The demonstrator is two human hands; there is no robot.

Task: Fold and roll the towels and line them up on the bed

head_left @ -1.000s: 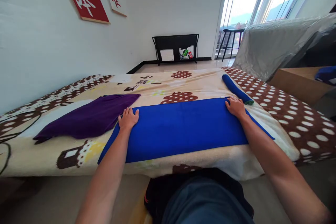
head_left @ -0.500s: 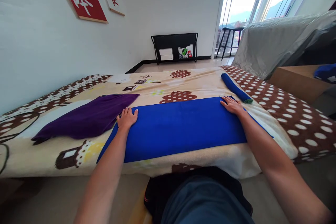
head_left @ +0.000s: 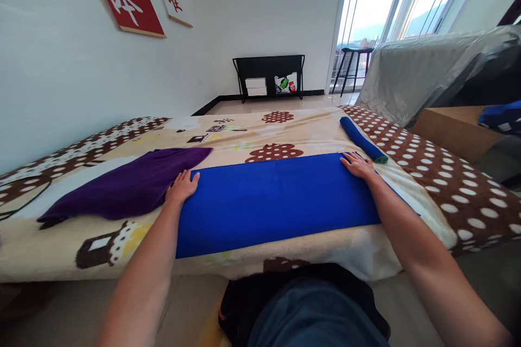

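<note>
A blue towel (head_left: 268, 195) lies flat as a long strip across the near side of the bed. At its left end, my left hand (head_left: 182, 186) rests with the fingers stretched out, close to a purple towel (head_left: 118, 187). My right hand (head_left: 357, 165) lies flat on the blue towel's far right corner, fingers spread. Just beyond that corner is a rolled blue towel (head_left: 362, 139) with a green end. The purple towel is spread loosely to the left, its outline uneven.
A patterned beige and brown blanket (head_left: 317, 128) covers the bed. Against the far wall stands a low black rack (head_left: 268, 69). To the right are a plastic-covered piece of furniture (head_left: 423, 65) and a cardboard box (head_left: 443, 124). A stool (head_left: 353, 65) stands by the window.
My left hand has slid left toward the purple towel, off the blue towel's left edge. My right hand stays at the far right corner. The view has shifted slightly.
</note>
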